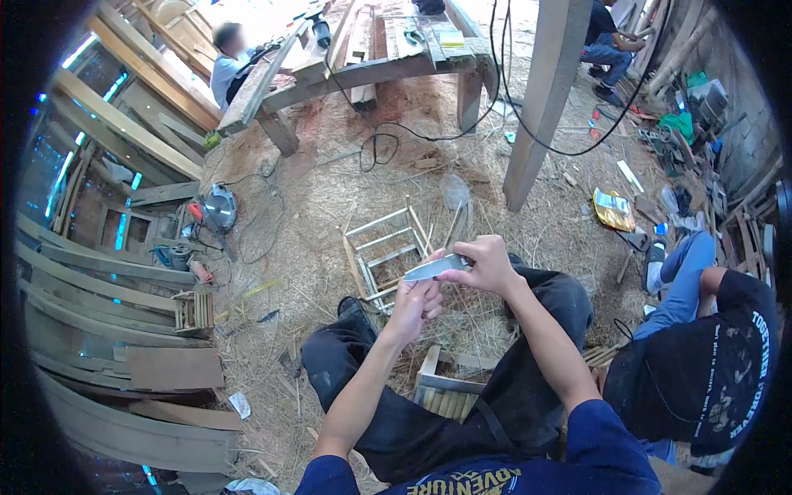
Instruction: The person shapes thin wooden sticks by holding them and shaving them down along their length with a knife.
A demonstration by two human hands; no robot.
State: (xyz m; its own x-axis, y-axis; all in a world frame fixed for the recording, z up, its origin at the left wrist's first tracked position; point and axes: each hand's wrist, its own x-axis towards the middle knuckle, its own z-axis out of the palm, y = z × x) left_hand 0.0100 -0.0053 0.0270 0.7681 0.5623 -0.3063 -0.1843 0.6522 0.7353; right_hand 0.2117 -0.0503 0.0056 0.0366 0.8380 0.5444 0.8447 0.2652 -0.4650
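Note:
A knife [436,266] with a broad pale blade is in my right hand [485,264], whose fingers are wrapped round its dark handle. The blade points left and lies across the fingertips of my left hand [415,307]. That hand is closed just below the blade; whatever it pinches is too small or hidden to make out. Beyond my hands a small wooden frame [381,239] with several crossbars rests on the shaving-covered ground. Between my legs sits a small slatted wooden piece [445,396], partly covered by my trousers.
A co-worker in a dark shirt [701,355] sits close on my right. A wooden post [549,107] and a workbench [371,73] stand ahead, with black cables [388,136] nearby. A circular saw [219,208] lies at left beside stacked boards [124,313]. Two more people are farther off.

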